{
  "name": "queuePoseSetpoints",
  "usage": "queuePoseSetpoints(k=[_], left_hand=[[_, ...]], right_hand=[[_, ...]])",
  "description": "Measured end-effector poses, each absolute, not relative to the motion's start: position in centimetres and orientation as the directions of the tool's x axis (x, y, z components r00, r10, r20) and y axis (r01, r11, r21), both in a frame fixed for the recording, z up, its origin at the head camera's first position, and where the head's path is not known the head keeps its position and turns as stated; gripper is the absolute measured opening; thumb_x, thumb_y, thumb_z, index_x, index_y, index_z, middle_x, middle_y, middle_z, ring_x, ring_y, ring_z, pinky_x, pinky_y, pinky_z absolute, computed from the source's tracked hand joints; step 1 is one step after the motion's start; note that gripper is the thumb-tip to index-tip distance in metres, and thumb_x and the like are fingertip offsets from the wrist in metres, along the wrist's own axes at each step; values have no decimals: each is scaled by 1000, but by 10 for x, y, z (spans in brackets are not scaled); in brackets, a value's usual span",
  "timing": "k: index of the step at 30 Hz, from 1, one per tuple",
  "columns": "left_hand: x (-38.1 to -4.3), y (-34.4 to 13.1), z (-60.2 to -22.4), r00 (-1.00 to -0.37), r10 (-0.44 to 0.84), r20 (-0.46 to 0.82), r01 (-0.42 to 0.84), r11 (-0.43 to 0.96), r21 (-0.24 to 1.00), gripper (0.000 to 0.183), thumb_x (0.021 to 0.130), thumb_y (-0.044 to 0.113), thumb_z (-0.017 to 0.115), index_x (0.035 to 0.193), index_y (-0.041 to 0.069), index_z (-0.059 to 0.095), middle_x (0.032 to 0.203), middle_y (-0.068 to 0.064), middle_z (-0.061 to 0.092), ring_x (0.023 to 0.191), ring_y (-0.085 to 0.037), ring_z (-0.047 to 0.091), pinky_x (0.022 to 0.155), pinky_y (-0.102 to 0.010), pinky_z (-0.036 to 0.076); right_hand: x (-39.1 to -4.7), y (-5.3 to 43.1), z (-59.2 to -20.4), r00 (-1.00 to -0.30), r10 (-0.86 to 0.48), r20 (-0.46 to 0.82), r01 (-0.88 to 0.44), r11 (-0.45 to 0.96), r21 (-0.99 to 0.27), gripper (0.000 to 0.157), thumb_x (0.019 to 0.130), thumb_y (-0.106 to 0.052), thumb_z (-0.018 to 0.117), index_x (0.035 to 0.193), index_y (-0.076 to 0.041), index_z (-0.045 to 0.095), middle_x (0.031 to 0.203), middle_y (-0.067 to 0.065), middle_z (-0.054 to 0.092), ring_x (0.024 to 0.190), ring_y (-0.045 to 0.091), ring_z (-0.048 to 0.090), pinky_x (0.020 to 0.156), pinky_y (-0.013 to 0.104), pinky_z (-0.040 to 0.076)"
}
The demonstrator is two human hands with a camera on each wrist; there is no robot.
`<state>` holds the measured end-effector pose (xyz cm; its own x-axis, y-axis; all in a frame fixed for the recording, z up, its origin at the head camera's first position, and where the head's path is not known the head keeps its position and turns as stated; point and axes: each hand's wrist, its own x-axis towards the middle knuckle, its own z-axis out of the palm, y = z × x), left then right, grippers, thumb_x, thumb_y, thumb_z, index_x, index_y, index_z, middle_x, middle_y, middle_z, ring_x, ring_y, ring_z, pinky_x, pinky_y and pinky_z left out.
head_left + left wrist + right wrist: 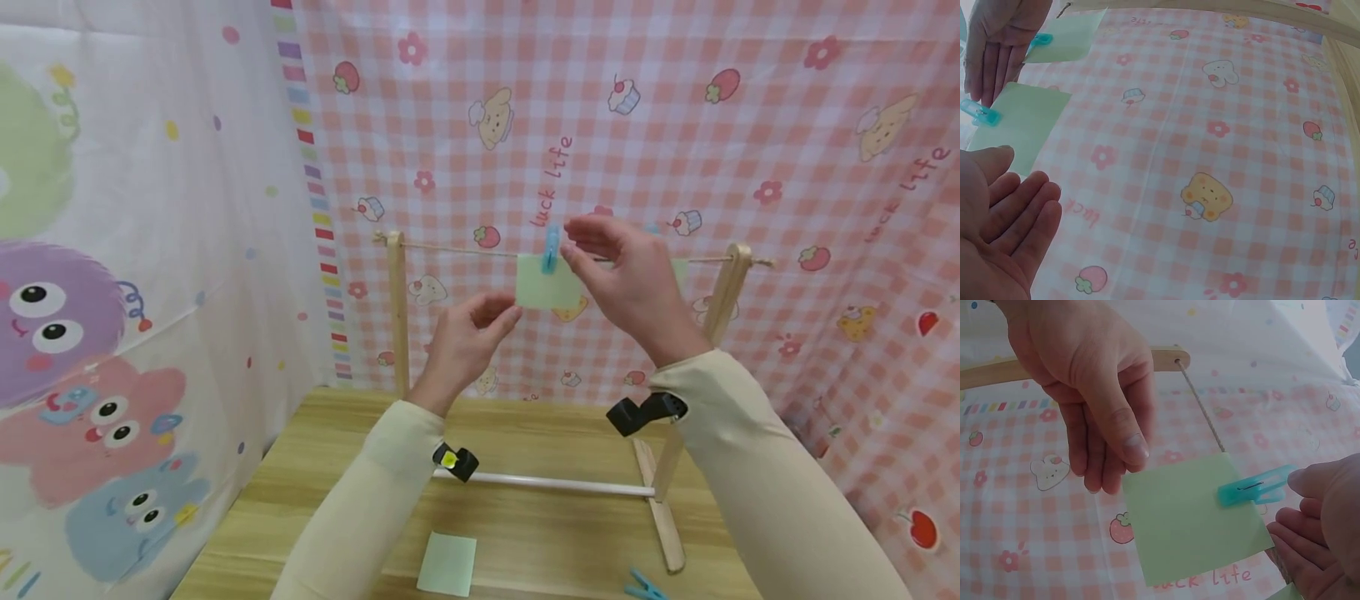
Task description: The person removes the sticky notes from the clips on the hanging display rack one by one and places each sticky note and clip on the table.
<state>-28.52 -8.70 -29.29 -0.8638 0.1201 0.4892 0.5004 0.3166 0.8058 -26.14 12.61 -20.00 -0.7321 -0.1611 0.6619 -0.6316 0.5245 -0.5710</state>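
Observation:
A pale green square sticky note (546,287) hangs from the string, with a blue clothespin (551,250) clamped over its top edge. My left hand (468,337) is at the note's lower left corner; in the left wrist view its fingers (1025,215) are loosely bent and hold nothing. Just right of the clothespin is my right hand (633,279). In the right wrist view its thumb (1304,481) is right at the clothespin's handle end, with the other fingers spread away below. Partly hidden behind this hand, a second green note (1069,40) hangs by another blue clothespin (1041,40).
Wooden posts (400,317) hold the string (457,249), and a white rod (555,482) joins them low down. Another green note (447,564) and a blue clothespin (644,586) lie on the wooden table (292,475). A pink checked cloth (600,50) hangs behind.

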Motion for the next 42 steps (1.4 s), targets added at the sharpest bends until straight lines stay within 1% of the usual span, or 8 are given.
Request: queuePoseSetpoints(k=[7, 12, 19, 28, 36, 38, 39, 42], left_hand=[[-286, -87, -293, -861, 99, 498, 502, 316, 805, 25, 107, 25, 70, 124, 8, 75, 117, -9, 80, 102, -24, 77, 91, -34, 66], [-287, -86, -292, -857, 92, 508, 507, 329, 796, 24, 108, 26, 69, 123, 8, 75, 112, -9, 79, 99, -29, 76, 86, -34, 65], [-290, -87, -292, -860, 72, 505, 499, 326, 803, 22, 107, 25, 70, 120, 8, 77, 107, -9, 80, 90, -19, 74, 82, -32, 63], [-290, -84, -292, -854, 94, 511, 514, 297, 805, 27, 109, 26, 68, 126, 7, 75, 118, -10, 79, 97, -21, 75, 88, -32, 65], [-289, -83, -291, -852, 91, 515, 518, 283, 807, 22, 109, 23, 67, 122, 7, 75, 112, -10, 79, 95, -19, 73, 85, -30, 64], [-289, -83, -291, -850, 92, 518, 522, 272, 808, 22, 109, 22, 67, 122, 6, 76, 111, -11, 79, 95, -20, 73, 84, -29, 64], [-289, -83, -291, -849, 95, 520, 525, 267, 808, 22, 109, 22, 67, 121, 6, 75, 111, -11, 79, 96, -24, 74, 84, -29, 63], [-290, -83, -292, -843, 101, 528, 535, 253, 806, 20, 108, 20, 69, 120, 5, 76, 110, -12, 78, 93, -23, 72, 82, -28, 61]], right_hand=[[-266, 125, -201, -727, -184, 661, -634, 550, -544, 37, 108, -21, 69, 138, -1, 68, 140, 18, 72, 129, 33, 71, 108, 48, 59], [-268, 124, -199, -733, -179, 657, -622, 569, -538, 37, 108, -21, 68, 139, -1, 68, 142, 19, 71, 131, 33, 70, 108, 48, 59], [-269, 121, -195, -743, -181, 645, -612, 574, -544, 36, 108, -20, 68, 139, -1, 67, 142, 18, 71, 132, 32, 70, 109, 47, 59], [-266, 119, -189, -768, -181, 614, -593, 562, -577, 37, 109, -21, 68, 141, -3, 67, 141, 17, 72, 131, 32, 71, 109, 47, 59], [-265, 118, -185, -772, -190, 606, -595, 551, -585, 35, 107, -16, 70, 139, -2, 68, 137, 17, 74, 126, 32, 73, 107, 47, 60], [-265, 118, -184, -770, -192, 609, -598, 550, -583, 35, 106, -15, 71, 139, -2, 68, 136, 17, 74, 125, 32, 73, 107, 47, 60], [-266, 117, -184, -768, -193, 611, -600, 551, -580, 35, 106, -14, 71, 139, -2, 68, 136, 17, 74, 125, 32, 74, 106, 47, 60], [-266, 117, -185, -760, -198, 619, -609, 549, -573, 35, 105, -12, 72, 138, -1, 68, 134, 18, 75, 124, 32, 74, 105, 48, 61]])
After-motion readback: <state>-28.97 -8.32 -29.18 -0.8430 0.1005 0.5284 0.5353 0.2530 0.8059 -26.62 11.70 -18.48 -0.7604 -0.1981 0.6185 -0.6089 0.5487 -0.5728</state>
